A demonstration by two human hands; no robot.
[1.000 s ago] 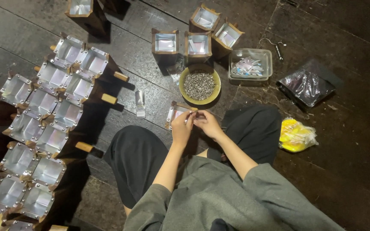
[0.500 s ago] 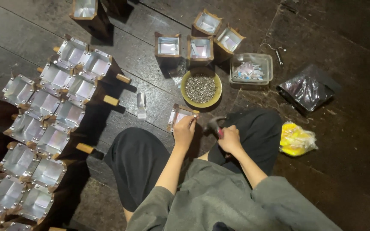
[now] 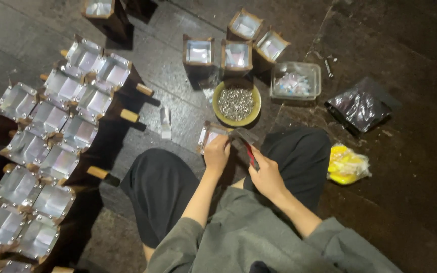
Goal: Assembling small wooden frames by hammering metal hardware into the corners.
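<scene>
Our left hand (image 3: pixel 217 151) grips small square wooden box lined with shiny metal sheet (image 3: pixel 209 135), just below yellow bowl of small metal nails (image 3: pixel 236 103) on dark floor. Our right hand (image 3: pixel 265 174) closes on red-handled hammer (image 3: pixel 248 144), head beside box. We judge box light, rigid, lining thin with sharp edges; hold by wooden rim. Many finished matching boxes (image 3: pixel 51 131) left of bowl. Clear plastic tub (image 3: pixel 295 81) right of bowl.

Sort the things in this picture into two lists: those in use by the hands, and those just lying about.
In use:
left hand on a small metal-lined box
right hand holding a red-handled tool
yellow bowl of small metal pieces, close by

Lying about:
rows of finished boxes
clear plastic tub
dark bag
yellow bag
</scene>
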